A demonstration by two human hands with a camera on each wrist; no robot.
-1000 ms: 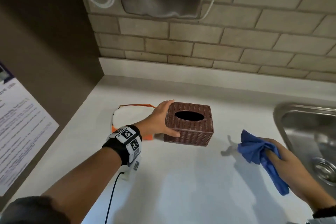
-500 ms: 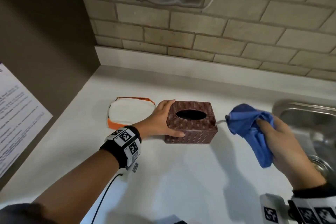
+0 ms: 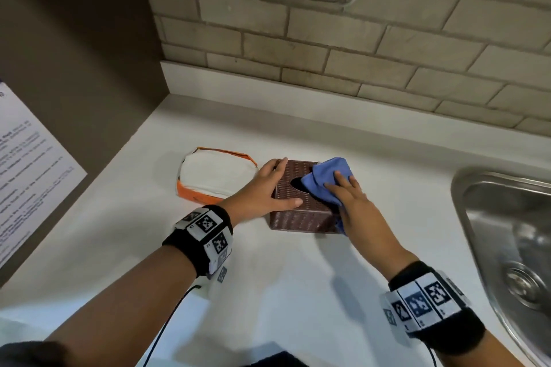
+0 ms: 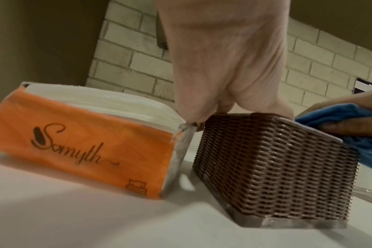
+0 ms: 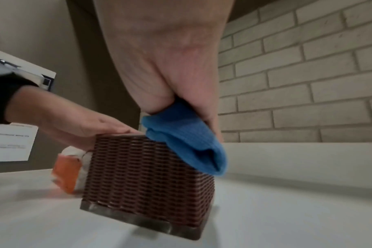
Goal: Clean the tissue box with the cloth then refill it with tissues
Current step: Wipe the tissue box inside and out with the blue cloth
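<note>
Item one, tissue box (image 3: pixel 298 202): brown woven-pattern cube with an oval slot on top, standing on the white worktop (image 3: pixel 298 292). I keep my left hand (image 3: pixel 265 188) on its left top edge, fingers (image 3: pixel 278 167) laid straight along the far corner and thumb stretched along the near top edge, spread rather than curled. I judge this brace is there to stop the light box sliding while it is wiped.

Item two, cloth (image 3: pixel 326 185): blue, bunched, lying on the box top just under my right hand (image 3: pixel 348 202), part over the slot and part drooping down the right side. My right fingers (image 3: pixel 343 179) press flat and fairly straight on it; the right wrist view shows the thumb tucked against the cloth's underside, so it is pinched as well as pressed. Step in hand, by my reckoning: wiping the top, cleaning barely begun.

Item three, tissue pack (image 4: pixel 85 139): just beside my left fingers, on the far side of them from the box; orange wrapper, white tissues showing at the opened top. Kept close, presumably for the refill. Legible script on the wrapper: "Somyth", with a small tissue-box pictogram below.

Item four, paper notice (image 3: pixel 26 176): well left of my left hand; print unreadable.

Item five, steel sink (image 3: pixel 507 232): right of my right hand.
</note>
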